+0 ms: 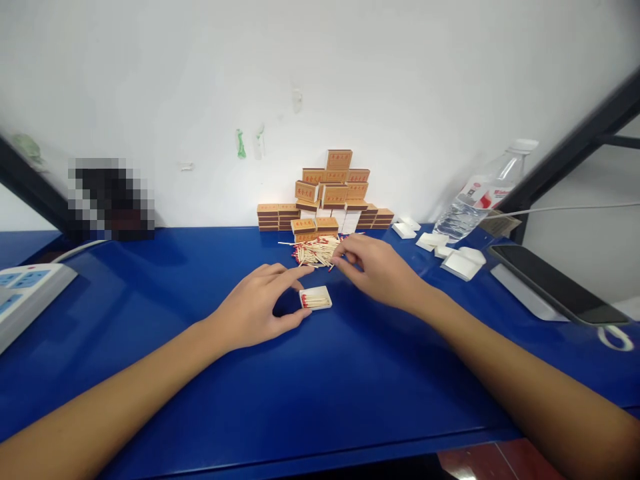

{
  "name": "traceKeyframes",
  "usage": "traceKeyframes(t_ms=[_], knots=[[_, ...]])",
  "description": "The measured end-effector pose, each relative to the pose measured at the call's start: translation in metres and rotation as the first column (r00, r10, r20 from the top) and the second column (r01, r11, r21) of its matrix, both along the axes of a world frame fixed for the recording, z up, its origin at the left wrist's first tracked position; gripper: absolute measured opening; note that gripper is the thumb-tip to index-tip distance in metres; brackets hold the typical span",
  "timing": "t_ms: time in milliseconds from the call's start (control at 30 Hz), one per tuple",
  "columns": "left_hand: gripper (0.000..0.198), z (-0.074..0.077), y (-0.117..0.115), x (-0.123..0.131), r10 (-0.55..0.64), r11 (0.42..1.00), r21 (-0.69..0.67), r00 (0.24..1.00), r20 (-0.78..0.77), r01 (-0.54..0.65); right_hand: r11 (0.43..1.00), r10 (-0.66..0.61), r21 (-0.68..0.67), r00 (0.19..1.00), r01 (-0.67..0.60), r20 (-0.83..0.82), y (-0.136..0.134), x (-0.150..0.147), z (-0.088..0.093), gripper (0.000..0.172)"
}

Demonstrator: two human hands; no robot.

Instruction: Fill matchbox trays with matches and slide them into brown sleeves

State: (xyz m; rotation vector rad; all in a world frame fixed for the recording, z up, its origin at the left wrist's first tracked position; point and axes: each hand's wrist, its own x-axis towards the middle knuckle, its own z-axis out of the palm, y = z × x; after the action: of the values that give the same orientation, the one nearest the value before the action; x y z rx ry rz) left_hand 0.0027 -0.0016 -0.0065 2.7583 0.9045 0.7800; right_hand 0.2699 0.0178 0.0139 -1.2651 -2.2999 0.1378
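Note:
My left hand [260, 303] rests on the blue table [320, 387], with thumb and forefinger holding the left end of a small white matchbox tray [316, 298] that has a few red-tipped matches in it. My right hand [377, 270] reaches to the loose pile of matches [315, 251] just behind the tray, its fingertips pinched at the pile's right edge. What the fingertips hold is too small to make out. Behind the pile stands a stack of brown matchboxes [333, 193] against the white wall.
Empty white trays [450, 253] lie at the right, beside a tilted plastic water bottle [475, 203]. A dark phone [555, 283] lies at the far right on a white stand. A white power strip [25, 293] sits at the left edge. A dark metal frame slants at both sides.

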Motion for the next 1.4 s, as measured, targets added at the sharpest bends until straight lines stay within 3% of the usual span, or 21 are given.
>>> traceKeyframes(t_ms=[133,233,367,600,867,1033,1233,1300,1400], knots=[[0.064,0.000,0.000,0.000,0.002,1.000,-0.016,1.000,-0.009,-0.002,0.996,-0.073,-0.040,0.996,0.075,0.053,0.014,0.010,-0.008,0.011],[0.067,-0.001,0.000,0.000,0.010,1.000,-0.022,1.000,-0.021,-0.010,0.998,-0.038,-0.051,0.996,0.042,0.074,0.016,0.012,-0.014,0.005],[0.066,-0.002,0.001,-0.001,0.020,0.999,-0.039,0.999,-0.025,-0.021,0.997,0.034,-0.072,0.991,-0.025,0.131,0.017,0.011,-0.017,0.012],[0.066,0.000,0.000,-0.001,0.028,0.999,-0.032,0.999,-0.018,-0.029,0.983,0.037,-0.186,0.985,-0.005,0.170,0.019,0.017,-0.013,0.011],[0.066,-0.002,0.000,0.000,0.029,0.999,-0.029,1.000,-0.009,-0.029,0.977,0.147,-0.158,0.989,-0.141,0.028,-0.009,-0.007,-0.002,0.010],[0.067,-0.002,0.000,0.000,0.030,1.000,-0.004,1.000,0.000,-0.030,0.969,0.203,-0.158,0.978,-0.192,0.055,-0.024,-0.023,-0.001,0.011],[0.066,0.001,-0.002,0.001,0.021,1.000,-0.011,0.999,0.038,-0.020,0.997,-0.022,0.076,0.998,0.018,0.052,0.007,0.022,0.014,0.016],[0.066,0.001,-0.003,0.001,0.014,1.000,-0.011,0.997,0.072,-0.014,0.996,-0.062,0.068,0.990,0.054,0.123,0.021,0.041,0.016,0.015],[0.064,0.001,-0.002,0.001,0.005,1.000,-0.020,0.998,0.057,-0.004,0.999,0.004,-0.053,0.983,0.005,0.182,0.035,0.060,0.012,0.010]])
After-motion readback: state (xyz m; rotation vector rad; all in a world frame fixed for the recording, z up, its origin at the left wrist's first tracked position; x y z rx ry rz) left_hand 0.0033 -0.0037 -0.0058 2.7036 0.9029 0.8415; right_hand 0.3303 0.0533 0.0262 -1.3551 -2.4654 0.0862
